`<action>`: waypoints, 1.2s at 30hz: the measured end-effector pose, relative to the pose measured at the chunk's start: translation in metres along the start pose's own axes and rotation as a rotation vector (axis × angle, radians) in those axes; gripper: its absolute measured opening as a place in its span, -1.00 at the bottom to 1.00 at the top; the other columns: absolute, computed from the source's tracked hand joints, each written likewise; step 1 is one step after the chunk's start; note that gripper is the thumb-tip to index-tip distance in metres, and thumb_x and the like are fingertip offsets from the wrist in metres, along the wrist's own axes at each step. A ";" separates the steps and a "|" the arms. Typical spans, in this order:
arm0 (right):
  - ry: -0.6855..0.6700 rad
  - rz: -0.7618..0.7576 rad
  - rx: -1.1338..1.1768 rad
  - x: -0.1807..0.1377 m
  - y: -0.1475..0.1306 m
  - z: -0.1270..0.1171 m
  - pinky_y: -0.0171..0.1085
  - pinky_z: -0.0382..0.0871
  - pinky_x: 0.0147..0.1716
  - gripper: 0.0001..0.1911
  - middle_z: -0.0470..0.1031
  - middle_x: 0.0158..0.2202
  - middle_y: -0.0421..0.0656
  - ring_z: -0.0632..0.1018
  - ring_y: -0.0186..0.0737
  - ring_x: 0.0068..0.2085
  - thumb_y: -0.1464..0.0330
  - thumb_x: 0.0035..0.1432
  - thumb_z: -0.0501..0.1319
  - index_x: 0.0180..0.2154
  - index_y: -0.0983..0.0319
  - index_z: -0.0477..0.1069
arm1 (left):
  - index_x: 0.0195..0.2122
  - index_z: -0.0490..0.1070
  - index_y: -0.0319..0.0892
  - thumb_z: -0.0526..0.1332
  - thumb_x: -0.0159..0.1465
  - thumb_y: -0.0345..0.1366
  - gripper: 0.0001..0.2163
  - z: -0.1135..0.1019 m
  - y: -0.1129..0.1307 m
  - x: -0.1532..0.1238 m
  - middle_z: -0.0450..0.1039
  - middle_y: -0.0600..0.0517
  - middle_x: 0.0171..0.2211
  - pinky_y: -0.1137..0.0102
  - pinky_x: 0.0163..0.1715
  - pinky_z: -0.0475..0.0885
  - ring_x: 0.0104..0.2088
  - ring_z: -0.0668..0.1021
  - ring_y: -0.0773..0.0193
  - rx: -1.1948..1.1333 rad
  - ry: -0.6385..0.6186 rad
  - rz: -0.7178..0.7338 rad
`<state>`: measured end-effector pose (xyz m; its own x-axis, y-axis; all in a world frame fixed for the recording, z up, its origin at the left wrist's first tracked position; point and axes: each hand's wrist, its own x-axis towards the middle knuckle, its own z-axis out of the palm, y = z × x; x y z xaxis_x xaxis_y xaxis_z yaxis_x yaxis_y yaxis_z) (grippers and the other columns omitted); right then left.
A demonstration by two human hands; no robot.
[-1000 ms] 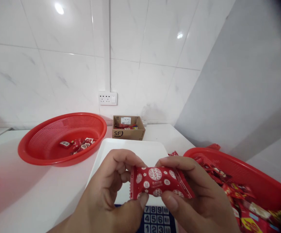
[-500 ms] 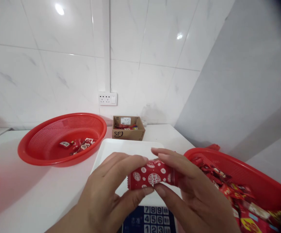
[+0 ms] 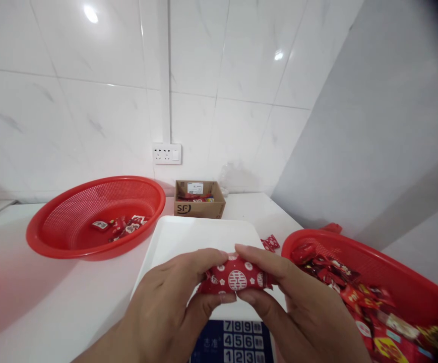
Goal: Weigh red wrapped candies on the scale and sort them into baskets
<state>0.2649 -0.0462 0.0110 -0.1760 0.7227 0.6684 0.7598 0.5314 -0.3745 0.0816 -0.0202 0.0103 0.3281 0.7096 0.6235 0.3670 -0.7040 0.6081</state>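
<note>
Packet, one: red wrapper printed with pale round emblems and small flowers, the largest emblem near the middle; held above the scale, over the near part of its white tray.

Left hand, one: clamped on the packet's left part, thumb below and fingers along the top.

Right hand, one: clamped on the packet's right part in the same manner (the two thumb tips nearly meet beneath the large emblem).

Scale, one: white tray, with a dark blue keypad at the near side, partly hidden by the hands; digits 1 to 9 show.

Loose red wrapper, one: just beside the scale's right edge, pale-patterned (whether full or flat, cannot tell).

Red basket, one: right of the scale, holding many mixed packets, mostly red, some with yellow or gold.

Second red basket, one: left of the scale, mesh-sided, with a small group of red and white packets inside.

Cardboard box, one: just beyond the scale's far edge, marked "SF", open-topped, with red packets inside.

White table, one: beneath the scale.

Wall socket, one: beyond the scale, on the tiled wall.
</note>
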 end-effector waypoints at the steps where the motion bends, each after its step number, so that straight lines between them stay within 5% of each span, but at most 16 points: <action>1: 0.006 0.008 0.007 0.000 -0.001 0.000 -0.34 0.54 -0.26 -0.68 0.59 -0.14 -0.20 0.61 -0.21 -0.20 0.28 0.18 0.15 -0.01 0.05 0.42 | -0.08 0.39 0.00 0.22 0.21 -0.31 -0.76 0.000 0.000 0.000 0.59 0.11 -0.27 0.51 -0.31 0.53 -0.36 0.61 0.33 -0.011 0.004 -0.004; 11: 0.096 0.165 0.171 0.001 -0.008 0.001 -0.34 0.54 -0.51 -0.76 0.62 -0.26 -0.21 0.62 -0.15 -0.30 0.26 0.10 0.23 -0.15 0.02 0.50 | 0.04 0.41 0.02 0.29 0.14 -0.29 -0.60 -0.003 0.004 -0.001 0.55 0.01 -0.12 0.40 -0.22 0.53 -0.20 0.59 0.17 -0.265 0.004 -0.147; 22: 0.190 0.276 0.379 0.000 -0.011 0.012 -0.22 0.55 -0.24 -0.58 0.55 -0.08 -0.13 0.59 -0.11 -0.15 0.30 0.09 0.26 0.03 0.05 0.38 | 0.04 0.36 0.05 0.28 0.15 -0.28 -0.60 0.003 0.006 -0.001 0.56 0.03 -0.19 0.39 -0.23 0.52 -0.22 0.59 0.20 -0.395 0.103 -0.285; 30: 0.202 0.294 0.482 0.002 -0.014 0.012 -0.23 0.55 -0.31 -0.58 0.59 -0.20 -0.11 0.61 -0.14 -0.26 0.25 0.07 0.28 0.01 0.08 0.39 | -0.12 0.43 -0.01 0.25 0.18 -0.25 -0.77 0.001 0.003 0.004 0.57 0.06 -0.33 0.43 -0.34 0.48 -0.29 0.58 0.23 -0.363 0.099 -0.296; 36: 0.221 0.294 0.413 0.004 -0.011 0.009 -0.30 0.51 -0.43 -0.88 0.59 -0.42 -0.18 0.59 -0.19 -0.38 0.27 0.11 0.23 -0.33 0.13 0.52 | -0.21 0.47 -0.05 0.26 0.18 -0.25 -0.85 -0.001 -0.002 0.004 0.55 0.06 -0.36 0.44 -0.37 0.47 -0.34 0.56 0.26 -0.334 0.095 -0.285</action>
<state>0.2498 -0.0449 0.0123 0.1765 0.7805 0.5998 0.4407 0.4822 -0.7571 0.0812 -0.0164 0.0119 0.1678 0.8819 0.4406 0.1248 -0.4624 0.8778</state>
